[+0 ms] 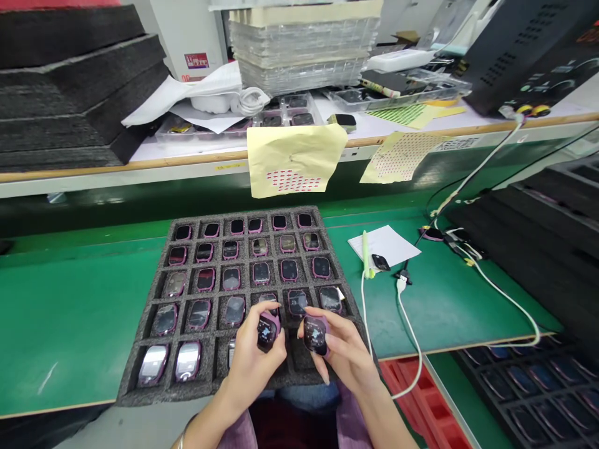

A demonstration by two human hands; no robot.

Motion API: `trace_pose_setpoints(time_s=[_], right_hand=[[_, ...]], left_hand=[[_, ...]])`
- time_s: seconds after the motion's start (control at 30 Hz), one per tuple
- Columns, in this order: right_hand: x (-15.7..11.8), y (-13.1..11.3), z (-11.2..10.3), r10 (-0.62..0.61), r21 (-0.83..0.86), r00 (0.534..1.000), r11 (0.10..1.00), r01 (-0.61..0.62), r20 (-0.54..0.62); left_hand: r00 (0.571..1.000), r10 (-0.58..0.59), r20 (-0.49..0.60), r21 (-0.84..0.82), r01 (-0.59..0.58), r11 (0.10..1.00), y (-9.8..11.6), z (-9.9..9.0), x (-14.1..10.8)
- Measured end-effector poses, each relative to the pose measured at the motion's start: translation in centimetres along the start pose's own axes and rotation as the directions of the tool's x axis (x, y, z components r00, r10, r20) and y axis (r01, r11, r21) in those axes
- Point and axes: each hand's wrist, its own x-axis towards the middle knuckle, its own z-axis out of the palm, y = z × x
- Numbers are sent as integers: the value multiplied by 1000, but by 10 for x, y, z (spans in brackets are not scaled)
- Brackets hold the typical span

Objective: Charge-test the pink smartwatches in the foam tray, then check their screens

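Observation:
My left hand (pixel 257 346) is closed around a purple-cased smartwatch body (pixel 267 332), its lit screen showing a small light-blue figure. A second smartwatch of the same kind (pixel 316 333), also lit, is held between the thumb and fingers of my right hand (pixel 344 349). Both watches are above the near edge of a dark grey foam tray (pixel 161 393). Rows of similar purple-edged watches sit in the tray's square compartments, most with dark screens. Two watches in the nearest row, such as this one (pixel 153 365), reflect bright light. My hands hide part of that row.
A white sheet (pixel 388 246) with a green pen-like tool (pixel 365 252) and a small black piece lies right of the tray. White cables (pixel 409 324) trail over the green bench (pixel 60 312). Black foam trays (pixel 56 93) are stacked left; clear plastic trays (pixel 304 50) stand on the shelf.

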Motion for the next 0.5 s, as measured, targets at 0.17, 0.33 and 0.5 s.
trace_pose_setpoints(time_s=[0.17,0.33,0.5], right_hand=[[1,1,-3,-9,8,999,1000,9,39],[0,0,-1,-10,22,999,1000,9,38],[-2,-2,4,-17,10,1000,1000,17,5]], left_hand=[[1000,-15,16,8,15,1000,-1,0,-2],[999,-30,14,6,30,1000,-1,1,-4],[999,-46,4,-2,46,999,-2,0,-6]])
